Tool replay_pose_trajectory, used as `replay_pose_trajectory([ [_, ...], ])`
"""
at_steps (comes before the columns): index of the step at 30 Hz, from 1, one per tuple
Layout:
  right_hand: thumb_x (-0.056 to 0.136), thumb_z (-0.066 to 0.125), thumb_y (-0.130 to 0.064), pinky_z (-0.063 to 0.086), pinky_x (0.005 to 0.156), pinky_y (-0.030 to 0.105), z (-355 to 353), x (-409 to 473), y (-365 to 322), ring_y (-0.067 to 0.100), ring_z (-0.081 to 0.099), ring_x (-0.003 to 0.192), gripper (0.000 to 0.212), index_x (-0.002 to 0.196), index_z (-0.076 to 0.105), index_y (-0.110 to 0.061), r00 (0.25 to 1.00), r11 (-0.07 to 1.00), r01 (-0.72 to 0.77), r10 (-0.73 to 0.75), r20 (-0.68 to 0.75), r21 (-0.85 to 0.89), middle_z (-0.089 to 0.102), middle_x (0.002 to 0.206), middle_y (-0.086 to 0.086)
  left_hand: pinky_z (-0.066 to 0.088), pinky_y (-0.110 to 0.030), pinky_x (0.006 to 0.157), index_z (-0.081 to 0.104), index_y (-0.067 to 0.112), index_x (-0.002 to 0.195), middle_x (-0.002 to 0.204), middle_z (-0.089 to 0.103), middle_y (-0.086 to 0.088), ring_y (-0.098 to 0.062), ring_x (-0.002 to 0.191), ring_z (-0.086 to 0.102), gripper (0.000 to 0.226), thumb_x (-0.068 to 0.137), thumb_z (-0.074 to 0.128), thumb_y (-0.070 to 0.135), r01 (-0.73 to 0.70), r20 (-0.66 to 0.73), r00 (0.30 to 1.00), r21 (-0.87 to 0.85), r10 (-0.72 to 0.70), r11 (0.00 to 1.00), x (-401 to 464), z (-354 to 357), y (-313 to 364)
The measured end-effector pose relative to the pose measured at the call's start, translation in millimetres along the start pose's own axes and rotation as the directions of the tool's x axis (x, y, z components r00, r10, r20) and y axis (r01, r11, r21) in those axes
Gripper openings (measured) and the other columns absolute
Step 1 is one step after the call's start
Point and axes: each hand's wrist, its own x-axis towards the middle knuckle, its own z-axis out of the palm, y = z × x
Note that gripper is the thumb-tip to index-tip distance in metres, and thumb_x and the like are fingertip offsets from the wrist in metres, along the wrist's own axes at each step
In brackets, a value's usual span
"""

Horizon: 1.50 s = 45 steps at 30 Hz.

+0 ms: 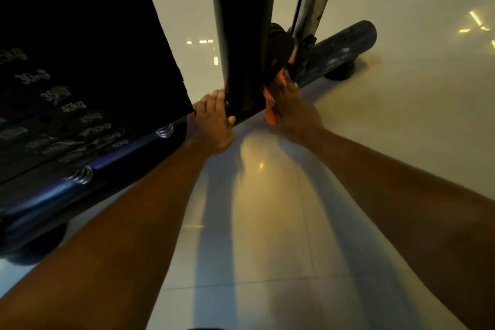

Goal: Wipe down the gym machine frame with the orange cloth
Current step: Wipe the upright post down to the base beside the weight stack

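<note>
The dark gym machine frame has a thick black upright post (pixel 242 21) rising from a low base bar (pixel 337 47) on the floor. My right hand (pixel 293 110) holds the orange cloth (pixel 270 106) against the foot of the post, where it meets the base bar; most of the cloth is hidden under the hand. My left hand (pixel 213 122) rests on the base just left of the post, its fingers laid over the bar.
A black weight stack (pixel 80 67) with kilogram labels stands at the left, above a blue-black base tube (pixel 88 177) with bolts. A silver upright rail (pixel 312 0) stands behind the post. Glossy pale floor tiles (pixel 267 222) spread below and to the right.
</note>
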Motion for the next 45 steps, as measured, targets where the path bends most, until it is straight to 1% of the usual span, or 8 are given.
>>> replay_pose_trajectory([
  [7,0.103,0.05,-0.015,0.047,0.116,0.05,8.6,-1.3,-20.6,0.037,-0.005,0.168,0.082,0.175,0.011,-0.028,0.996,0.992,-0.094,0.094,0.006,0.085,-0.004,0.183,0.004,0.015,-0.049,0.132,0.017,0.017,0.171,0.177,0.023,-0.011,-0.033,0.163,0.019,0.074,0.112,0.042,0.053,0.053,0.085,0.995,0.024,-0.055,0.998,3.3,-5.9,1.5],
  [12,0.109,0.055,-0.019,0.029,0.129,0.058,-16.7,12.6,12.2,0.037,0.005,0.168,0.075,0.174,0.017,-0.028,0.99,0.999,0.029,-0.025,0.141,-0.026,0.011,0.182,0.008,0.012,-0.05,0.134,0.012,0.015,0.171,0.178,0.018,-0.012,-0.033,0.164,0.015,0.078,0.112,0.038,0.058,0.081,0.152,0.984,0.056,-0.089,0.995,1.7,-10.2,3.1],
  [16,0.105,0.051,-0.017,0.051,0.115,0.058,8.3,6.6,-10.5,0.039,-0.005,0.168,0.081,0.175,0.012,-0.027,0.993,0.992,-0.108,0.105,0.049,0.066,0.001,0.183,0.009,0.012,-0.049,0.133,0.012,0.016,0.171,0.178,0.017,-0.012,-0.034,0.164,0.016,0.078,0.112,0.038,0.058,0.066,0.144,0.987,0.077,-0.076,0.995,5.1,-6.0,0.1],
  [24,0.105,0.059,-0.001,0.065,0.088,0.041,22.4,0.5,12.3,0.037,0.001,0.168,0.088,0.175,0.013,-0.028,0.995,0.996,0.041,-0.034,-0.096,0.078,-0.002,0.183,0.007,0.013,-0.05,0.131,0.029,0.013,0.166,0.171,0.033,-0.012,-0.032,0.16,0.025,0.072,0.112,0.037,0.059,0.092,-0.138,0.987,0.08,-0.08,0.993,-8.2,19.3,8.9],
  [31,0.109,0.049,-0.023,0.058,0.104,0.054,-24.3,-15.2,17.1,0.037,0.054,0.146,0.059,0.166,0.04,-0.035,0.999,0.964,0.01,-0.019,0.033,0.264,0.04,0.173,0.009,0.007,-0.05,0.135,0.028,0.01,0.168,0.175,0.029,-0.01,-0.029,0.165,0.017,0.073,0.111,0.049,0.049,0.25,-0.36,0.892,-0.114,-0.275,0.961,-32.0,48.8,64.0],
  [35,0.11,0.052,-0.022,0.045,0.118,0.045,-48.1,-41.3,39.0,0.033,0.045,0.153,0.057,0.166,0.044,-0.023,0.999,0.973,0.002,-0.015,0.052,0.23,0.046,0.169,0.006,0.024,-0.048,0.131,0.04,0.012,0.162,0.165,0.042,-0.011,-0.028,0.156,0.034,0.063,0.11,0.056,0.043,0.215,-0.393,0.865,-0.271,-0.312,0.938,-50.9,57.5,111.8],
  [41,0.111,0.057,-0.024,0.047,0.113,0.04,-77.4,-38.5,94.3,0.028,0.055,0.143,0.058,0.167,0.043,-0.025,0.994,0.968,-0.105,0.112,-0.015,0.226,0.051,0.166,0.006,0.041,-0.044,0.12,0.052,0.009,0.153,0.15,0.056,-0.016,-0.034,0.139,0.053,0.05,0.109,0.061,0.03,-0.07,-0.465,0.884,-0.24,-0.052,0.968,3.6,61.2,153.4],
  [45,0.114,0.054,-0.028,0.044,0.119,0.045,-84.2,-9.5,113.4,0.034,0.043,0.156,0.06,0.17,0.034,-0.027,0.98,0.967,-0.148,0.172,-0.103,0.208,0.041,0.172,0.011,0.04,-0.046,0.123,0.045,0.007,0.156,0.155,0.052,-0.015,-0.032,0.145,0.049,0.056,0.11,0.056,0.035,-0.036,-0.407,0.906,-0.349,-0.117,0.936,54.7,62.5,173.3],
])
